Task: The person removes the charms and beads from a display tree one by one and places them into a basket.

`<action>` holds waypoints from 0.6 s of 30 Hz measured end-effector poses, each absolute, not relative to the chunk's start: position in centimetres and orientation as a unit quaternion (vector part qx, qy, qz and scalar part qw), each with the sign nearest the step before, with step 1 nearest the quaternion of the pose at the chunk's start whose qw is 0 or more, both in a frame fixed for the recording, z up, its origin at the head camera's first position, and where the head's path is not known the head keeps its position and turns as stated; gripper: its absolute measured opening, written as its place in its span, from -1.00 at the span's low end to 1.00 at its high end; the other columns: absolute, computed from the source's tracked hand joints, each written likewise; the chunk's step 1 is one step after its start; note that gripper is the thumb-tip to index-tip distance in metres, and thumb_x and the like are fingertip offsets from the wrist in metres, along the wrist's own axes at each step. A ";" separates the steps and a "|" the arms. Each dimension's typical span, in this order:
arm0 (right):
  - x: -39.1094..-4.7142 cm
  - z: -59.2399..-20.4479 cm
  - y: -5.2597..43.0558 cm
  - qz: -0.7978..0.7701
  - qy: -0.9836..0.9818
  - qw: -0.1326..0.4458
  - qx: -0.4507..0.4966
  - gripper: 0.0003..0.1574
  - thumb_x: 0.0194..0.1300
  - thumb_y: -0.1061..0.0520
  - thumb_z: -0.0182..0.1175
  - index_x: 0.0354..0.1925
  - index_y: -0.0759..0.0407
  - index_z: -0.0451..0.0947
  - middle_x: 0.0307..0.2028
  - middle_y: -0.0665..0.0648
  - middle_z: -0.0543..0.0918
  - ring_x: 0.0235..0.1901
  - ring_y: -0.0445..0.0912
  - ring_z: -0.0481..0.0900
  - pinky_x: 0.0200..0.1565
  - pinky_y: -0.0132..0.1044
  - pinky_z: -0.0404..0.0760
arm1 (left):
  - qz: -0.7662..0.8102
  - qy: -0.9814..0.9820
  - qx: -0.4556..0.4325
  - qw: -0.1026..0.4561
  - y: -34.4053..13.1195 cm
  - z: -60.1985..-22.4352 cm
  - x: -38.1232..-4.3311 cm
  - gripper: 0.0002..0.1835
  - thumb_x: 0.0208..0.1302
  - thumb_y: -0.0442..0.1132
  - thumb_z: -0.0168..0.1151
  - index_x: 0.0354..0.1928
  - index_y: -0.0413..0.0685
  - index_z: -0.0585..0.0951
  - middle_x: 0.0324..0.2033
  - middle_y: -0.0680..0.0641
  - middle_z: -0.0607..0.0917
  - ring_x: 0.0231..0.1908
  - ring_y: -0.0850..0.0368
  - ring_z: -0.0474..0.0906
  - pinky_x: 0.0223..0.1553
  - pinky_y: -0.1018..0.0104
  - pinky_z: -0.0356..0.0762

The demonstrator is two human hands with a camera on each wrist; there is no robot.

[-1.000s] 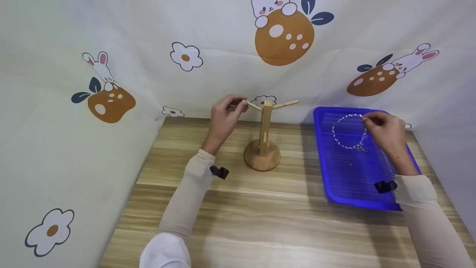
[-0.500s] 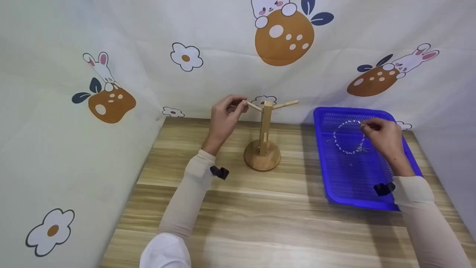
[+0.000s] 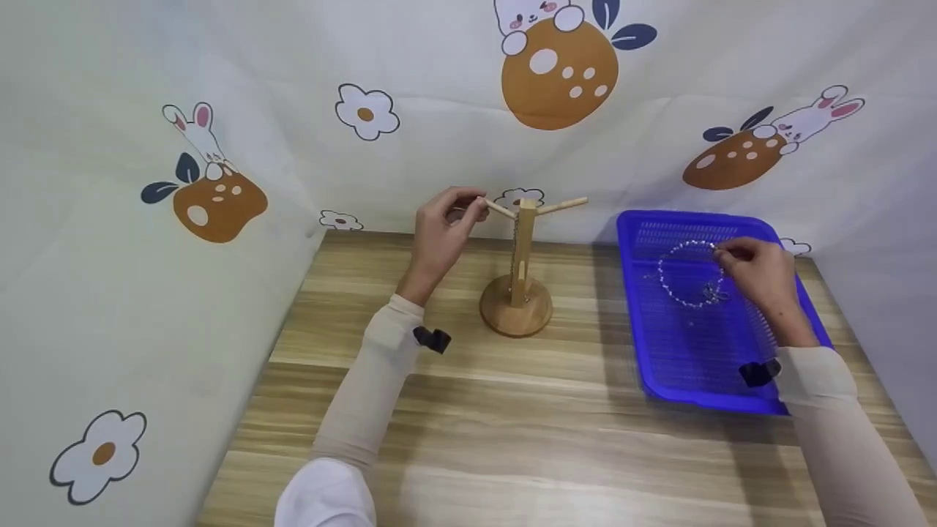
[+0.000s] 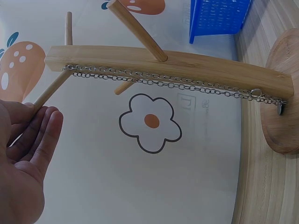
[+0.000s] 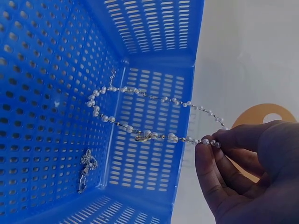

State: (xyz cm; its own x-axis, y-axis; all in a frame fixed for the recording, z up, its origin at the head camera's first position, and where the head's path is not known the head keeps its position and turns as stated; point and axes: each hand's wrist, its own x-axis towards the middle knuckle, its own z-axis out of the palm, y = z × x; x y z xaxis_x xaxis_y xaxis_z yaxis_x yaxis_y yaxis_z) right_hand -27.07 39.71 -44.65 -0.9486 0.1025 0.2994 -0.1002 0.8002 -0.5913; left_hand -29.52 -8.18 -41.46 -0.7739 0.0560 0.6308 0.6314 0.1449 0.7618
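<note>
My left hand [image 3: 446,238] pinches the tip of an upper peg [image 4: 51,89] on a wooden jewellery stand [image 3: 524,252], thumb on one side and fingers on the other. A silver chain necklace [image 4: 173,85] loops over that peg and hangs along the post down to the round base [image 3: 516,315]. With thumb and fingertips, my right hand [image 3: 761,274] pinches a white beaded necklace [image 5: 130,128], its loop dangling over the blue basket [image 3: 644,344]. A small gold-toned clasp or ring [image 5: 144,137] shows on the strand.
A silver piece of jewellery [image 5: 88,163] lies on the basket floor, with another small silver bit [image 5: 112,77] near the basket's corner. More bare pegs [image 3: 564,206] stick out from the stand. Behind the wood-grain table [image 3: 468,439] hangs a printed cloth [image 3: 432,161].
My right hand has come down a little with the beaded necklace, the loop sinking closer to the basket, then shifted slightly right. My left hand stays still on the peg.
</note>
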 end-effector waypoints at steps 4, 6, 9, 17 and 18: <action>-27.3 -44.8 40.1 0.307 -0.938 0.160 -0.006 -0.69 0.46 0.15 0.30 -0.06 0.40 0.78 -0.31 0.30 0.81 -0.59 -0.63 0.42 -0.52 -0.70 0.41 | -0.605 -0.720 -0.240 0.240 -8.1 -41.4 -29.5 -0.83 0.53 -0.39 0.28 -0.01 -0.37 0.72 -0.17 -0.27 0.80 -0.19 -0.08 0.83 -0.05 0.28 0.87; -27.4 -44.8 40.4 0.302 -0.939 0.162 -0.012 -0.70 0.45 0.17 0.30 -0.07 0.40 0.78 -0.33 0.29 0.81 -0.61 -0.62 0.40 -0.52 -0.70 0.39 | -0.604 -0.721 -0.239 0.241 -8.2 -41.4 -29.5 -0.83 0.53 -0.38 0.28 -0.01 -0.37 0.72 -0.17 -0.26 0.80 -0.19 -0.06 0.83 -0.05 0.29 0.87; -27.4 -45.0 40.8 0.294 -0.942 0.160 -0.022 -0.72 0.43 0.18 0.29 -0.09 0.41 0.78 -0.35 0.23 0.79 -0.60 -0.61 0.38 -0.52 -0.70 0.36 | -0.602 -0.724 -0.238 0.240 -8.2 -41.5 -29.5 -0.83 0.53 -0.38 0.28 -0.01 -0.36 0.73 -0.17 -0.25 0.81 -0.19 -0.03 0.83 -0.06 0.30 0.87; -27.5 -45.5 41.8 0.265 -0.949 0.165 -0.035 -0.74 0.38 0.19 0.29 -0.15 0.39 0.78 -0.28 0.37 0.80 -0.56 -0.59 0.31 -0.45 -0.64 0.26 | -0.602 -0.722 -0.240 0.241 -8.2 -41.4 -29.5 -0.83 0.53 -0.38 0.28 -0.01 -0.38 0.72 -0.17 -0.27 0.80 -0.19 -0.04 0.83 -0.05 0.28 0.87; -27.6 -45.6 41.9 0.262 -0.950 0.166 -0.036 -0.74 0.38 0.20 0.28 -0.15 0.39 0.78 -0.26 0.39 0.81 -0.55 -0.57 0.32 -0.45 -0.63 0.26 | -0.602 -0.722 -0.240 0.241 -8.2 -41.4 -29.6 -0.83 0.53 -0.38 0.28 -0.01 -0.38 0.72 -0.18 -0.27 0.80 -0.19 -0.05 0.83 -0.06 0.28 0.87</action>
State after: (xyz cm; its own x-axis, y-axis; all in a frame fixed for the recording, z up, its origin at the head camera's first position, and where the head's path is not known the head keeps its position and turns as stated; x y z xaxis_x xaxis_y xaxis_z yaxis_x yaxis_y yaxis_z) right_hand -27.59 41.87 -45.57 -0.9425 0.1555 0.2957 -0.0181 0.8601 -0.5099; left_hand -29.57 -8.18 -41.45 -0.7679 0.0563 0.6381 0.6379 0.1595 0.7535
